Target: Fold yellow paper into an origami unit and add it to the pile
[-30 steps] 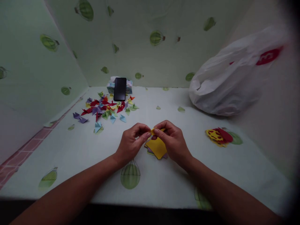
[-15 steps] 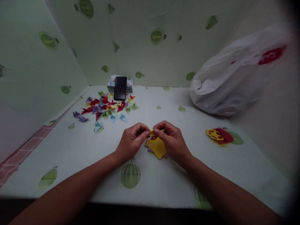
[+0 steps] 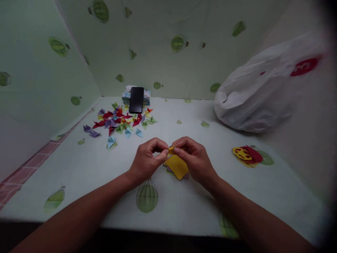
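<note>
Between my two hands is a small folded piece of yellow paper (image 3: 171, 150), pinched at both ends. My left hand (image 3: 150, 156) grips its left end between thumb and forefinger. On the other end, the thumb and fingers of my right hand (image 3: 193, 158) are closed, covering much of the paper. Just below my hands, a stack of square paper sheets (image 3: 177, 168) lies on the table, a yellow one on top and purple and green edges showing beneath. My right hand partly hides the stack.
Many folded paper shapes (image 3: 118, 121) in several colours lie at the back left. Behind them a black phone (image 3: 136, 100) leans on a tissue box (image 3: 126, 98). At right are yellow and red paper cutouts (image 3: 246, 154) and a white plastic bag (image 3: 252, 95) by the wall.
Both hands keep pinching the yellow paper, which now shows less beyond my right fingers. My left thumb and forefinger have a wider gap behind the pinch. The whole view has shifted slightly.
</note>
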`<state>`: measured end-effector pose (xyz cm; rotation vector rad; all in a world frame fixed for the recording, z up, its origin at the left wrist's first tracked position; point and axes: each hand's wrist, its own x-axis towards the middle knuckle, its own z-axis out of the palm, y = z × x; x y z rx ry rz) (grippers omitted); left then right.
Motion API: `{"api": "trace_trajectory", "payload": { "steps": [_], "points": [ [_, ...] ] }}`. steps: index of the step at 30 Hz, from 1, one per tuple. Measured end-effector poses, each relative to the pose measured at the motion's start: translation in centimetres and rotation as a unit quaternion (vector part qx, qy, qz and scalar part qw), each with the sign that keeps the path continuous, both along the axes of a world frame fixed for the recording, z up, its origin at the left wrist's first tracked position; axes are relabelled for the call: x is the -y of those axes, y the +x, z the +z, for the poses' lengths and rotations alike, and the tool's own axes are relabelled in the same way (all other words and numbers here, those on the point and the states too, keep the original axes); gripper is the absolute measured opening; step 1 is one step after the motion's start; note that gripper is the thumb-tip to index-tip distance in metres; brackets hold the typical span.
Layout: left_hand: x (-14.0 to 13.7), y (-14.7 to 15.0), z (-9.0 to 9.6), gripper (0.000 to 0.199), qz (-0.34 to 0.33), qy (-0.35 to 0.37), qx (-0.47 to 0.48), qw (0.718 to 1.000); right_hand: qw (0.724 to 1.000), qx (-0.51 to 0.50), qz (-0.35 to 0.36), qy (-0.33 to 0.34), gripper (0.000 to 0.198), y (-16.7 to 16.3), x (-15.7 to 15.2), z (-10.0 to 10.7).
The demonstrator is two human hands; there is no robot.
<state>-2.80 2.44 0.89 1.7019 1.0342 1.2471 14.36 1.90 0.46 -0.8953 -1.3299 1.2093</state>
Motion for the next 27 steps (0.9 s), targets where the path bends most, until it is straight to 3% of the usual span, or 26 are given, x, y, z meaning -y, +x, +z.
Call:
{"api": "trace_trajectory", "payload": {
  "steps": [8,21,27],
  "points": [
    [-0.05,-0.14,-0.13,0.004,-0.015,-0.008,-0.004,1.000,0.999,0.030,-0.032,-0.014,0.013,-0.09,0.44,0.44],
    [-0.69,-0.32,0.10,0.018,-0.068,-0.172,0.140,0.973,0.999,0.002,-0.041,-0.029,0.017,0.05,0.24,-0.07],
    [-0.85,-0.54,0.31,0.021,-0.081,-0.160,0.022,0.984,0.999,0.050,0.004,-0.011,0.017,-0.03,0.07,0.33]
  ]
}}
